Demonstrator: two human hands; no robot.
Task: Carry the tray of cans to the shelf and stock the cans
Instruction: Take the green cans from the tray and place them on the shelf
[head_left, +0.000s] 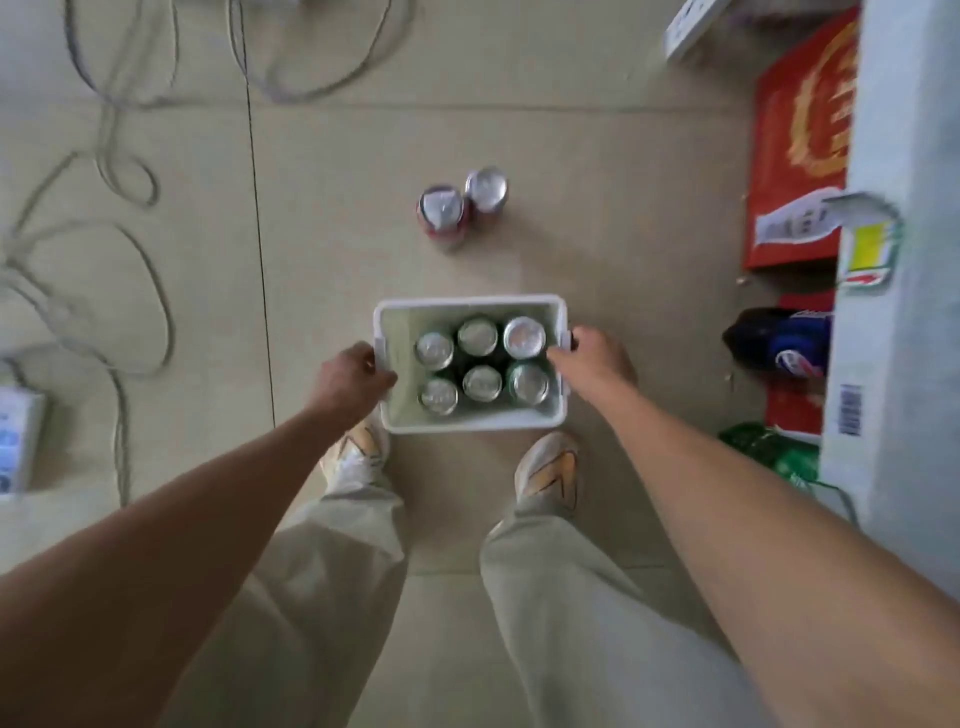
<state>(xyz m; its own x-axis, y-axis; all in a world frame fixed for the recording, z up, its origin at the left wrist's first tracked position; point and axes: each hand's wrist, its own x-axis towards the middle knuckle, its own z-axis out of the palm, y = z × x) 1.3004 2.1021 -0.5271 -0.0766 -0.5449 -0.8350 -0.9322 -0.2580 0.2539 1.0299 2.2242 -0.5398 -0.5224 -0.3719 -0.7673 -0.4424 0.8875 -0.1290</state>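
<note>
A white plastic tray (470, 305) is low over the beige floor just ahead of my feet, holding several silver-topped cans (480, 358) upright in two rows. My left hand (353, 376) grips the tray's left handle and my right hand (595, 356) grips its right handle. Two red cans (461, 205) stand on the floor a short way beyond the tray. At the right edge rises a white shelf unit (904, 291) with a yellow and green price tag on its rim.
Under the shelf at the right are a red carton (800, 150), a dark blue bottle pack (784, 343) and a green bottle pack (774, 449). Grey cables (104, 171) loop over the floor at the left, beside a white box (18, 441).
</note>
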